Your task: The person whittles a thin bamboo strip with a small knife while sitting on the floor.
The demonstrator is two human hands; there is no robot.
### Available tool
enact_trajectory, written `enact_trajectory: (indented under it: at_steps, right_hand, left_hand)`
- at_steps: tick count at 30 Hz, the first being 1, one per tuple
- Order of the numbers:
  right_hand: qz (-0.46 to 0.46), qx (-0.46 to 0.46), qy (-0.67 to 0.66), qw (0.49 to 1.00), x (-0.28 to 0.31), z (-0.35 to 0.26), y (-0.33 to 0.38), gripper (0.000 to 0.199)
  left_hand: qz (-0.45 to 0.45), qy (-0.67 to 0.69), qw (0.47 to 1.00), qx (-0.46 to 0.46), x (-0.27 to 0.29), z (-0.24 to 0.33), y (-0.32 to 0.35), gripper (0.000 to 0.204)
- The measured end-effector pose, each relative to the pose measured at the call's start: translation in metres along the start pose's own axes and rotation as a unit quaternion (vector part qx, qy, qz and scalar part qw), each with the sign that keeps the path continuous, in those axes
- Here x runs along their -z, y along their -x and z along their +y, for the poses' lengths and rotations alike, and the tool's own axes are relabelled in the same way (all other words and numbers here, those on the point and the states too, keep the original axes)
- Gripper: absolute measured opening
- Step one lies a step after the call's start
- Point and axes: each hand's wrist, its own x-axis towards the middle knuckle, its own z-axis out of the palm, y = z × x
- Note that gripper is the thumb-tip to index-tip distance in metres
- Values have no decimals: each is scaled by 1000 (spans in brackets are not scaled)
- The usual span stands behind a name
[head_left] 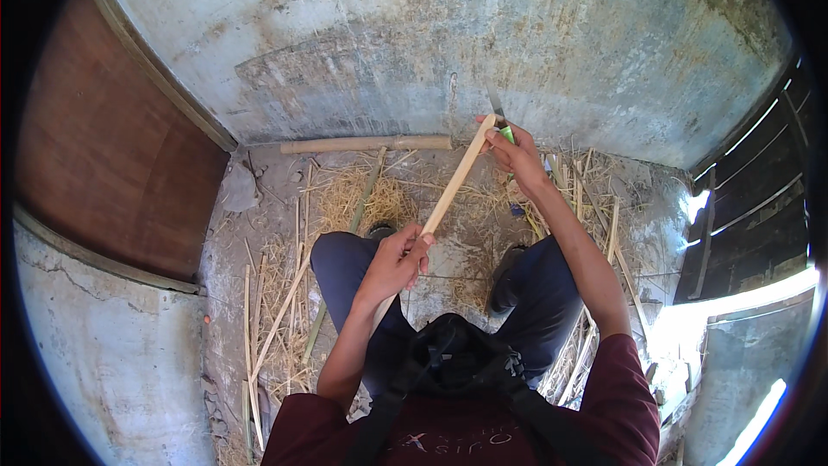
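A long, pale bamboo strip [455,185] slants up and to the right in front of me, from beside my left forearm to a rounded far end. My left hand [396,264] is closed around its lower part, above my left thigh. Near the far end, my right hand [515,155] grips a knife [498,107] with a green handle. The blade points up and away, toward the wall. My right thumb rests against the strip's tip, so the hand touches both strip and knife. Some fingers are hidden behind the strip.
A thick bamboo pole [366,145] lies along the foot of the stained wall [552,60]. Shavings [349,198] and loose bamboo strips [280,319] cover the floor on both sides of my bent legs. A brown panel [112,138] stands left; dark slats [750,207] stand right.
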Motion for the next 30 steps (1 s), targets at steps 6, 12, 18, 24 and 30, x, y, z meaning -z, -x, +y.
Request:
enact_trajectory:
  at_steps: [6, 12, 18, 24, 30]
  right_hand:
    - [34, 19, 17, 999, 3, -7, 0, 46]
    - [37, 14, -51, 998, 8, -12, 2, 43]
    - [67, 36, -31, 997, 7, -11, 0, 32]
    - [136, 57, -13, 989, 12, -5, -4, 33]
    - [132, 62, -35, 989, 9, -8, -2, 32]
  left_hand:
    - [40, -64, 997, -11, 3, 3, -13, 29]
    - [1, 64, 998, 21, 2, 7, -13, 33]
    - [-31, 101, 994, 39, 7, 16, -10, 39]
    - [-48, 101, 993, 49, 7, 17, -11, 41]
    - [-51, 103, 992, 53, 8, 18, -9, 40]
